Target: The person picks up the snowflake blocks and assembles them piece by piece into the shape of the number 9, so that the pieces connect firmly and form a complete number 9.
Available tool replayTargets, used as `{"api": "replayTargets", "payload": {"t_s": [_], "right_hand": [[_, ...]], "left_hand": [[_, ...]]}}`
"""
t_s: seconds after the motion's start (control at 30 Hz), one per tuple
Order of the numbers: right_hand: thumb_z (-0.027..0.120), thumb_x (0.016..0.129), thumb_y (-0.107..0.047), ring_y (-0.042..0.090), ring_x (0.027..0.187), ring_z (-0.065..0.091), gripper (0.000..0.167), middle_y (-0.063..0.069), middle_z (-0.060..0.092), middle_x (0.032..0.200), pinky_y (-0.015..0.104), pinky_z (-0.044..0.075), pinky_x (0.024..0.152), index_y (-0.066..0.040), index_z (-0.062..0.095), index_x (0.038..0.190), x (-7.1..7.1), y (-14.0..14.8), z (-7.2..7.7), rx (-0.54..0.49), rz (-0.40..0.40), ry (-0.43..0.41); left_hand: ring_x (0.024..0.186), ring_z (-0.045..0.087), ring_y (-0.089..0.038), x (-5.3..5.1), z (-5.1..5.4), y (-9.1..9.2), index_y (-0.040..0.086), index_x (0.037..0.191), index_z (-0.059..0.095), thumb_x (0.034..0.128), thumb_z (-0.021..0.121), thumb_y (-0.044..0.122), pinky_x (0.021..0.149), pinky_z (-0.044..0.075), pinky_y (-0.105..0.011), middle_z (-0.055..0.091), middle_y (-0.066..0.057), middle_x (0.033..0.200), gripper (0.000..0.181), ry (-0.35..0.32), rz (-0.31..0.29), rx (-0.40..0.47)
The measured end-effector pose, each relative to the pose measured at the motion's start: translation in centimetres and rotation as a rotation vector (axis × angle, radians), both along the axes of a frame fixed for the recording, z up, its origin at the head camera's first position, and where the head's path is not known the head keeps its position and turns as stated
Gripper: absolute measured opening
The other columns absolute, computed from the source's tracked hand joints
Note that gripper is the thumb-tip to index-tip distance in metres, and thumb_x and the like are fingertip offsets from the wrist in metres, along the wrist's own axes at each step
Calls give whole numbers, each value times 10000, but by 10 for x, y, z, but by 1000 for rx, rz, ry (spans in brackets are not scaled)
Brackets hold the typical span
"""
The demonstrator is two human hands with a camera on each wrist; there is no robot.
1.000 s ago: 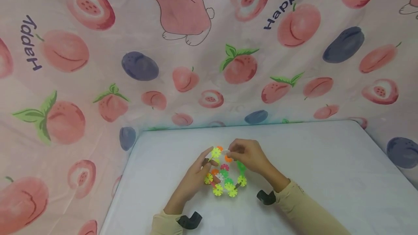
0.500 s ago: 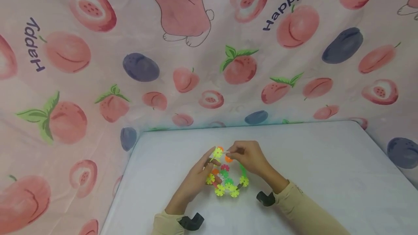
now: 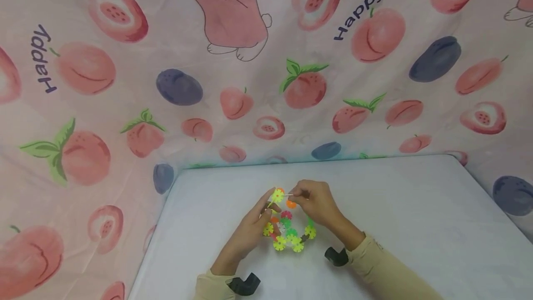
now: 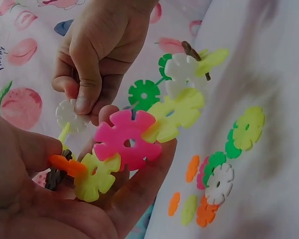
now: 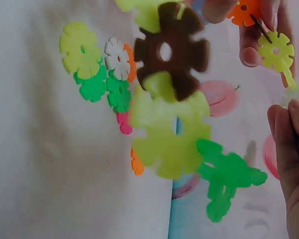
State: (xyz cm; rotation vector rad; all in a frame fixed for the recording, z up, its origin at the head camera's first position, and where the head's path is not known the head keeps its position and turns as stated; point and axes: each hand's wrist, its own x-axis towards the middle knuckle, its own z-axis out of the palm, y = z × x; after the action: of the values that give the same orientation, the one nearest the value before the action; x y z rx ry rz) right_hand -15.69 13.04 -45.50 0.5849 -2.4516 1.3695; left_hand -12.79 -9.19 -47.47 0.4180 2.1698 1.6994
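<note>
My left hand (image 3: 246, 231) holds a chain of interlocked plastic snowflake discs above the table. In the left wrist view its thumb presses an orange disc (image 4: 72, 167) beside a brown one, and the fingers lie behind a pink disc (image 4: 120, 135). Between thumb and fingers my right hand (image 3: 319, 202) pinches a white disc (image 4: 65, 115), which meets a yellow disc at the chain's end. How deep their slots sit together is hidden. The right wrist view shows a large brown disc (image 5: 150, 59) and green discs (image 5: 224, 172) farther along the chain.
Several loose discs, including a white one (image 4: 220, 185) and orange ones, lie on the white table (image 3: 408, 216) beneath the chain. A fruit-print cloth (image 3: 258, 73) hangs behind the table's back edge. A black curved piece (image 3: 336, 257) is at each wrist.
The white disc in my right hand now shows edge-on beside the chain's yellow end disc. The chain shifted slightly right, then held nearly still; both hands keep their hold.
</note>
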Motion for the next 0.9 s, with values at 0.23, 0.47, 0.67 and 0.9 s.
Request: {"api": "replayTargets", "payload": {"t_s": [0.23,0.47,0.67,0.9], "right_hand": [[834,815,-22,83,800,717,224,-86,744,792,279,616,762,-153,688,707,-1,-2,-4,7,-7,30],[842,807,-25,73,785,699,213,-100,738,795,256,602,750,-165,699,733,-2,0,-7,-20,10,-11],[831,811,-4,65,715,637,248,-99,714,753,244,579,692,-168,676,708,-1,-1,-5,29,2,11],[823,819,-7,57,638,534,295,-91,657,695,226,515,615,-171,621,680,-1,-4,-2,100,-10,51]], "left_hand": [[822,700,-200,-1,0,-1,383,1602,258,1111,400,234,745,581,-298,556,-135,1307,532,2,-12,1],[811,695,-205,-3,2,-1,342,1616,235,1113,388,220,746,592,-313,550,-196,1319,540,-13,-52,23],[903,651,-228,-4,-1,-1,409,1591,271,1108,408,257,757,570,-315,561,-147,1299,524,-29,-41,9],[972,626,-277,-5,-7,-1,424,1577,291,1099,434,291,773,567,-308,557,-147,1292,517,-27,-28,32]]}}
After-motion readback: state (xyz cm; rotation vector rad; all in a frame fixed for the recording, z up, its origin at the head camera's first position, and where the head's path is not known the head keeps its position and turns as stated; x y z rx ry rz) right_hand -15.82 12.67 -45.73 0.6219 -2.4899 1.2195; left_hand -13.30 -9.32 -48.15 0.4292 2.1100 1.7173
